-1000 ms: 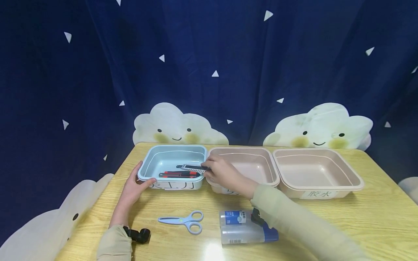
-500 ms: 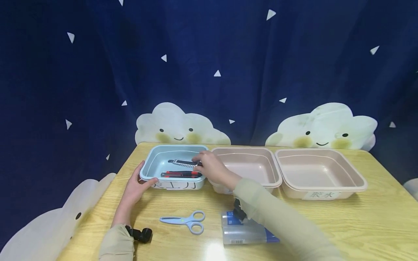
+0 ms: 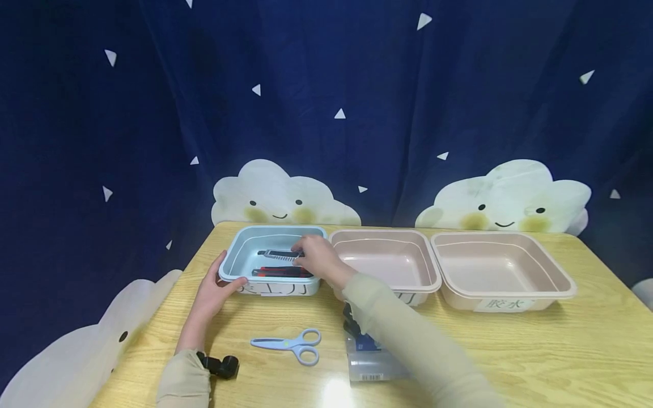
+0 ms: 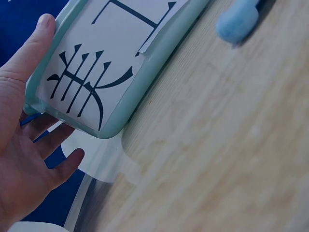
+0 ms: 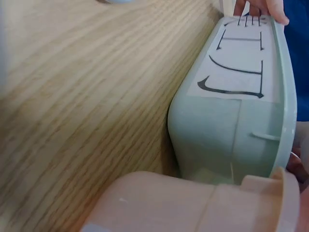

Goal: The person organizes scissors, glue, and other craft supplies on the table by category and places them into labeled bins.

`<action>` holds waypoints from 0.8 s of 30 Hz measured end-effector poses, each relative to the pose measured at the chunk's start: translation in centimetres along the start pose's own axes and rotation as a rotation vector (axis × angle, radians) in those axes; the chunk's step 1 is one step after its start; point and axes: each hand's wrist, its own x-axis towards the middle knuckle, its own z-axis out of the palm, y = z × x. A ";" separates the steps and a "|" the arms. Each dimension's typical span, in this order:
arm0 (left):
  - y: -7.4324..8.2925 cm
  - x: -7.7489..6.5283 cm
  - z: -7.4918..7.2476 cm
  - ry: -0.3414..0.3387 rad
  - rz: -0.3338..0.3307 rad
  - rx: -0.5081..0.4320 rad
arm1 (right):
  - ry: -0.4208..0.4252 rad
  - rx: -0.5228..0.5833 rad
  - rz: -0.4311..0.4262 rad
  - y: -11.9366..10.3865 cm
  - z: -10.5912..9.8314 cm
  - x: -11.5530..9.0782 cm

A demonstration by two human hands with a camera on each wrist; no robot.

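My left hand (image 3: 212, 292) holds the front left corner of a light blue plastic bin (image 3: 275, 228); its thumb lies at the front rim, the other fingers along the side. A white paper label (image 4: 87, 82) with black characters covers the bin's front. Inside the bin, my right hand (image 3: 318, 258) pinches a grey and black utility knife (image 3: 278, 255) by its right end. Just in front of that knife lie red and black utility knives (image 3: 283, 272). In the right wrist view the bin's wall (image 5: 222, 130) hides most of the right hand.
Two pinkish beige bins stand in a row to the right, a middle bin (image 3: 380, 233) and a labelled right bin (image 3: 510, 294). Light blue scissors (image 3: 291, 343) lie in front. Clear bottles (image 3: 374, 367) with blue parts lie partly under the right sleeve (image 3: 408, 340).
My right hand has carried the grey and black utility knife leftward, from the blue bin's right edge to further inside it. The left hand has stayed at its corner.
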 end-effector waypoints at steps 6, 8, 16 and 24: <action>0.1 0.0 0.1 -0.004 0.003 -0.010 | -0.041 -0.004 0.057 0.0 0.4 1.0; 0.1 0.0 0.1 -0.001 0.002 -0.012 | -0.050 -0.003 0.072 0.0 0.6 1.3; 0.3 -0.3 0.1 -0.009 -0.006 -0.016 | -0.082 -0.009 0.133 -0.2 1.6 1.7; 0.1 -0.2 0.0 0.000 -0.010 -0.025 | -0.094 -0.067 0.140 -0.5 1.8 2.0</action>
